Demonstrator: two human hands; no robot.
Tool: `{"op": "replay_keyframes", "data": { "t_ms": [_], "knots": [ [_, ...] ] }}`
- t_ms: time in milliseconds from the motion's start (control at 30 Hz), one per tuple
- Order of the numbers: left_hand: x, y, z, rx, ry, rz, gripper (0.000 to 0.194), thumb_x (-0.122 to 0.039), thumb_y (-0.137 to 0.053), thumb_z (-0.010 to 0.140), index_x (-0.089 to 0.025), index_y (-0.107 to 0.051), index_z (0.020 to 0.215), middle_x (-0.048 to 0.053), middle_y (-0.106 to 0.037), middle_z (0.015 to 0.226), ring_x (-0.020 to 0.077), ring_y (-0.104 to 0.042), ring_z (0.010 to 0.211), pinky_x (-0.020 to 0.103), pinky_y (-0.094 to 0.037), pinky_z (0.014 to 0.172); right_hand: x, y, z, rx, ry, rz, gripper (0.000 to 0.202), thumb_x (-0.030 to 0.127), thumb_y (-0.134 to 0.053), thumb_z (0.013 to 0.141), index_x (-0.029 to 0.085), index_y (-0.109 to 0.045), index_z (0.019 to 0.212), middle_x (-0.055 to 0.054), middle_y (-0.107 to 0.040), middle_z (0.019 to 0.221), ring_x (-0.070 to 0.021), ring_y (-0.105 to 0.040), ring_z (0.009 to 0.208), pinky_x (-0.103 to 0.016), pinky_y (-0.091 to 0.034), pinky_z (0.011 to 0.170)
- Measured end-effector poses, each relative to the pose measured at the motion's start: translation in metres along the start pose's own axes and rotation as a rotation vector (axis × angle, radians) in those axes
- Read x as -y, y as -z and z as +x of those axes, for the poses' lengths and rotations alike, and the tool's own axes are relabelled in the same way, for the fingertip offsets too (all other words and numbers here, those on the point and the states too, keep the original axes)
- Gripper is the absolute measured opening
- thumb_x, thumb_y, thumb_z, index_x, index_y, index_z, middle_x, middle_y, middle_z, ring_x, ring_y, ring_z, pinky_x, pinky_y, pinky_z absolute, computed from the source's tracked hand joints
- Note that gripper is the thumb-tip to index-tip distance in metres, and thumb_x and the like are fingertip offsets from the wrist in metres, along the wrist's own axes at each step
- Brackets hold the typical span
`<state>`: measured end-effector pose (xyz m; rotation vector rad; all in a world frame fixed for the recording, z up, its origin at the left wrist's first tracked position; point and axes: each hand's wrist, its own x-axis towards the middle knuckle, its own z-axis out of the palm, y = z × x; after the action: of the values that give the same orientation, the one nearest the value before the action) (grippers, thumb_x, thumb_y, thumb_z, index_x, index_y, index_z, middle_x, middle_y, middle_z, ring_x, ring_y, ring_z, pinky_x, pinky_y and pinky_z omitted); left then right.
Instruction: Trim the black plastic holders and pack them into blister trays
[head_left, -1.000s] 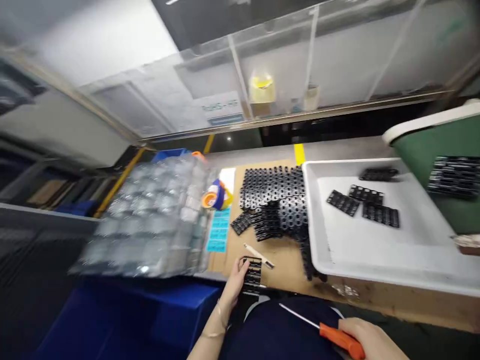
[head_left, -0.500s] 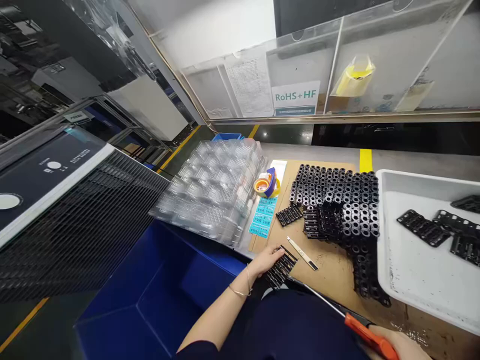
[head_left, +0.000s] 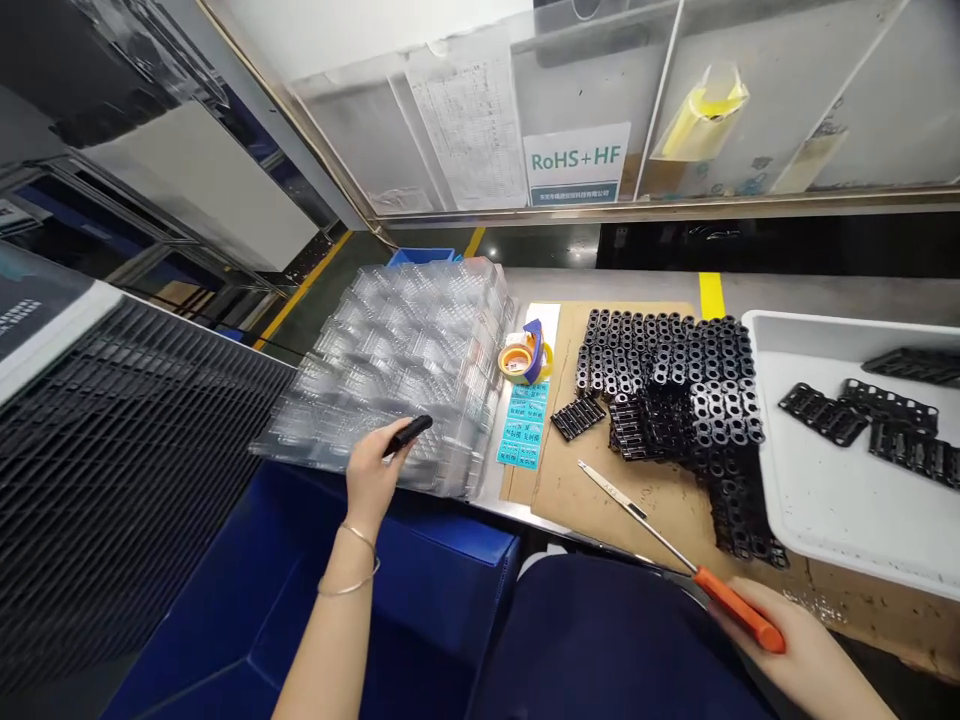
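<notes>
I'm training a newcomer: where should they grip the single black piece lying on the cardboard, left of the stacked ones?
Probably by its left edge, coming from the near left: the black piece lies flat on the cardboard with that edge free, while stacked pieces crowd its right.

With our left hand (head_left: 375,468) we hold a black part (head_left: 410,431) by the near edge of the clear plastic trays (head_left: 382,360); our right hand (head_left: 787,635) grips an orange-handled tool (head_left: 739,608). Before us, piled black pieces (head_left: 671,345) lie on cardboard (head_left: 559,495) between tape rolls (head_left: 517,358) and a white bin (head_left: 832,505)
</notes>
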<state>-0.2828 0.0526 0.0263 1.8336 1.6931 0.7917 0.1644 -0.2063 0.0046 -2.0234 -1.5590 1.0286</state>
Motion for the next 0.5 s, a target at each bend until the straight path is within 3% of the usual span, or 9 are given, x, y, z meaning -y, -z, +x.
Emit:
{"op": "replay_keyframes", "data": {
  "t_ms": [100,200,300,367,433,500],
  "knots": [
    [0.029,0.000,0.013,0.178,-0.102,0.125,0.048,-0.047,-0.061,0.083,-0.026,-0.068,0.125,0.011,-0.067,0.140,0.0313,-0.055,0.137,0.052,-0.030,0.121,-0.004,-0.008,0.000,-0.039,-0.035,-0.005,0.040,0.063,-0.062,0.085,0.026,-0.069,0.073,-0.003,-0.073,0.069,-0.0242,-0.070,0.063,-0.027,-0.054,0.053],
    [0.039,-0.006,0.015,0.313,-0.154,0.212,0.064,-0.057,-0.061,0.082,-0.026,-0.062,0.138,0.010,-0.051,0.155,0.0328,-0.041,0.149,0.055,-0.026,0.122,0.001,-0.014,0.001,-0.034,-0.067,-0.024,0.042,0.065,-0.060,0.087,0.025,-0.069,0.077,-0.003,-0.073,0.072,-0.0230,-0.069,0.064,-0.028,-0.055,0.057],
    [0.041,-0.011,0.013,0.353,-0.175,0.262,0.075,-0.065,-0.052,0.085,-0.021,-0.054,0.145,0.012,-0.044,0.158,0.0371,-0.036,0.150,0.062,-0.024,0.120,0.013,-0.011,0.003,-0.058,-0.074,-0.044,0.045,0.064,-0.054,0.092,0.025,-0.066,0.072,-0.001,-0.068,0.065,-0.0203,-0.066,0.058,-0.029,-0.053,0.056],
    [0.046,-0.013,0.012,0.337,-0.182,0.277,0.077,-0.067,-0.047,0.086,-0.021,-0.053,0.147,0.013,-0.044,0.157,0.0405,-0.036,0.149,0.069,-0.024,0.117,0.017,-0.001,0.003,-0.163,-0.072,-0.034,0.045,0.063,-0.055,0.093,0.025,-0.065,0.070,0.000,-0.066,0.064,-0.0194,-0.064,0.057,-0.029,-0.053,0.055],
    [0.057,-0.016,0.013,0.309,-0.184,0.295,0.070,-0.063,-0.045,0.089,-0.030,-0.048,0.151,0.008,-0.041,0.157,0.0412,-0.035,0.148,0.073,-0.024,0.115,0.010,0.014,0.000,-0.326,-0.095,-0.024,0.043,0.062,-0.057,0.092,0.024,-0.067,0.074,-0.001,-0.068,0.067,-0.0201,-0.066,0.061,-0.029,-0.054,0.059],
    [0.071,-0.020,0.015,0.284,-0.179,0.360,0.063,-0.056,-0.048,0.092,-0.054,-0.033,0.152,-0.009,-0.036,0.157,0.0346,-0.034,0.149,0.070,-0.028,0.116,-0.007,0.034,-0.005,-0.500,-0.151,-0.031,0.042,0.061,-0.056,0.093,0.023,-0.068,0.080,-0.004,-0.073,0.075,-0.0218,-0.069,0.067,-0.031,-0.056,0.064]
  ]
}}
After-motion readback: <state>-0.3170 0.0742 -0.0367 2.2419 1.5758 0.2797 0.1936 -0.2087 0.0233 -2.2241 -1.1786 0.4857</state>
